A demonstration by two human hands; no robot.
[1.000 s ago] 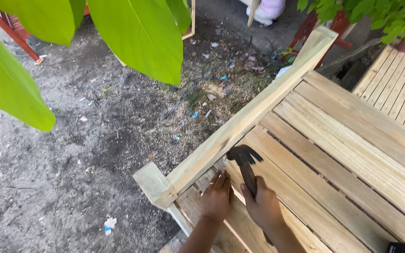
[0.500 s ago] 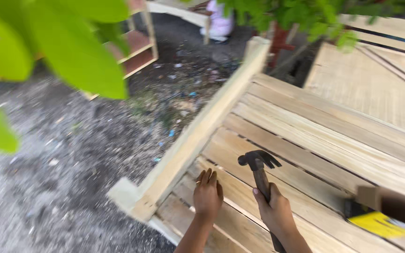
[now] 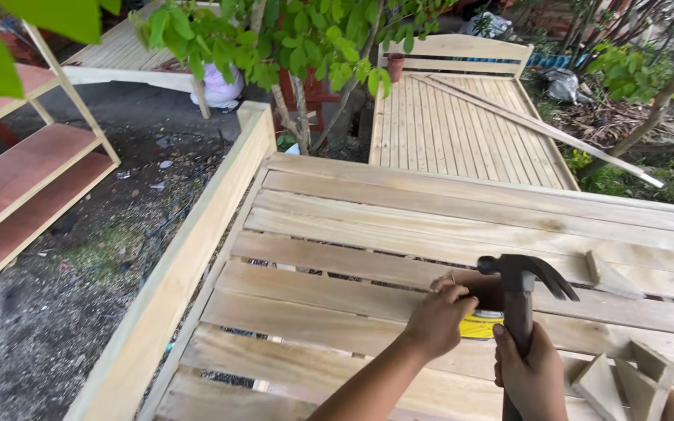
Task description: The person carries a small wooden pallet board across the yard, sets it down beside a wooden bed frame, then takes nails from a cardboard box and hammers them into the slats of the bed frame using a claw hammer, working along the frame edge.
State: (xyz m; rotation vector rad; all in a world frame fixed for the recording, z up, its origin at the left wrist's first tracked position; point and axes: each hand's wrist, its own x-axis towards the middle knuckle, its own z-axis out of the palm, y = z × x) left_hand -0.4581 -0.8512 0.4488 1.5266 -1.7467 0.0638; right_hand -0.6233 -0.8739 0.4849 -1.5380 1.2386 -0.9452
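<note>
My right hand (image 3: 532,373) grips the handle of a dark claw hammer (image 3: 521,274), held upright over the pale slats of a wooden bed frame (image 3: 329,257). My left hand (image 3: 440,318) is just left of the hammer, fingers pinched on a thin nail (image 3: 452,276) that sticks up from them. Behind both hands stands a small brown and yellow box (image 3: 480,323), mostly hidden by the hand and the hammer.
Wedge-shaped wood offcuts (image 3: 626,374) and a small block (image 3: 598,269) lie on the slats at right. The frame's side rail (image 3: 196,249) borders dirt ground (image 3: 33,335). A wooden shelf frame (image 3: 25,179) stands left, a second slatted bed (image 3: 462,117) with a loose long slat (image 3: 540,125) behind, under a tree (image 3: 298,47).
My view has swung up and to the right. My left hand moved from the flat slat over to the box and closed its fingers. The hammer now stands upright.
</note>
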